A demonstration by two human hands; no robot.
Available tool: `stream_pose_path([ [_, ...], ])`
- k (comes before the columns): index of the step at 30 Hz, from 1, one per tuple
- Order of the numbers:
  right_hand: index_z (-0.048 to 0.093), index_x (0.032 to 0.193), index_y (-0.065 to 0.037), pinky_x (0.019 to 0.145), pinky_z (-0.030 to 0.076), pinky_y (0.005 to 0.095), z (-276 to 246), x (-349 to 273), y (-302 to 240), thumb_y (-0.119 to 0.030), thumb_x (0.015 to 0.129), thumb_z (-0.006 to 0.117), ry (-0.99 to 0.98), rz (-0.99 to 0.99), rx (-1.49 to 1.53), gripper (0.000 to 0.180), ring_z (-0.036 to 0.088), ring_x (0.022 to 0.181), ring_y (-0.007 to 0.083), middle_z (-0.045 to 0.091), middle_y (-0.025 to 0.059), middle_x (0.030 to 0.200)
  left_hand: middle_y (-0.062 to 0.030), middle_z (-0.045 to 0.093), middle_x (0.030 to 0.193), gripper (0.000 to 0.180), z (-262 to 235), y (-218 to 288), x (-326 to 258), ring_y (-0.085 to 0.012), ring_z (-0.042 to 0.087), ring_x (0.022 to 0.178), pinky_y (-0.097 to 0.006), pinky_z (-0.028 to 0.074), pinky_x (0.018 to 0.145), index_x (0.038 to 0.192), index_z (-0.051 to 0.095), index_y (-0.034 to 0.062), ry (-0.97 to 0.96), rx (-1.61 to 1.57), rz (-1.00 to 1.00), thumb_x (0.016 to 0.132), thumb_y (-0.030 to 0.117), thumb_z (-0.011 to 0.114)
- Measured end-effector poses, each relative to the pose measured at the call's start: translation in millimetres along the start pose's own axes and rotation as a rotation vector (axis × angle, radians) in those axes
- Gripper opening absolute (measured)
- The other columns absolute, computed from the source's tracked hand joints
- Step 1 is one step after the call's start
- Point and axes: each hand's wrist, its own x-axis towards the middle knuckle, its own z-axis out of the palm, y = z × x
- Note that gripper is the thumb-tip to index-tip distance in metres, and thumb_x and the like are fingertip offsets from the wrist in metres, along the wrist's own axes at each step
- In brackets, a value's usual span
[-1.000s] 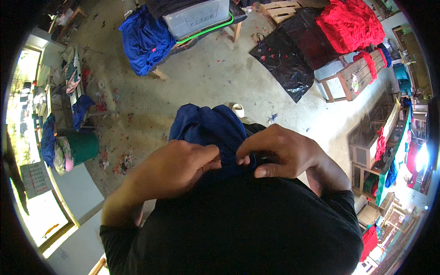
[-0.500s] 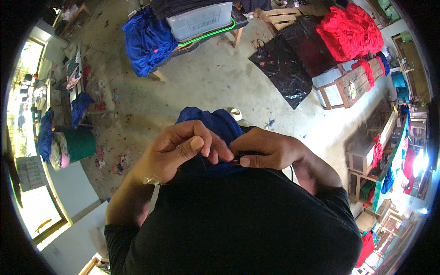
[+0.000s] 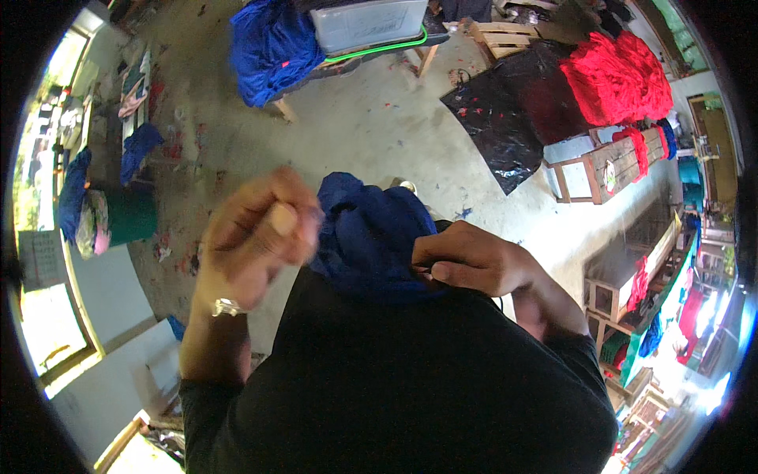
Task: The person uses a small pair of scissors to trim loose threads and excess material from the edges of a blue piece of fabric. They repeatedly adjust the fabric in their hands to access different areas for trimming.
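grey lidded storage box (image 3: pixel 369 22) with green strap at top, black plastic sack (image 3: pixel 505 118) right

We see that the left hand (image 3: pixel 257 237) has lifted off the blue cloth (image 3: pixel 371 233) and swung out to the left, where it now shows blurred and raised with its fingers (image 3: pixel 284 217) curled; half a second ago it lay pressed over the bundle beside the right hand. More of the cloth is now uncovered than before.
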Motion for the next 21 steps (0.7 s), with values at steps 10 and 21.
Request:
stream_pose_path([
  [10, 0.057, 0.100, -0.009, 0.066, 0.051, 0.0516, 12, 38, -78, -0.046, 0.096, 0.056, -0.252, 0.383, -0.636, 0.037, 0.065, 0.073, 0.0421, 0.063, 0.0200, 0.069, -0.0131, 0.063, 0.101, 0.026, -31, -1, -25, -0.0304, 0.064, 0.097, -0.043, 0.050, 0.084, 0.093, 0.065, 0.0038, -0.518, 1.181, -0.081, 0.089, 0.029, 0.070],
  [21, 0.058, 0.100, -0.008, 0.065, 0.050, 0.0442, 18, 47, -41, -0.030, 0.086, 0.074, -0.147, -0.011, -0.461, 0.031, 0.063, 0.069, 0.0371, 0.060, 0.0132, 0.073, -0.0147, 0.065, 0.082, 0.035, -35, -30, -60, -0.0294, 0.065, 0.073, -0.041, 0.052, 0.071, 0.102, 0.067, 0.0038, -0.042, 1.208, 0.093, 0.086, 0.035, 0.072],
])
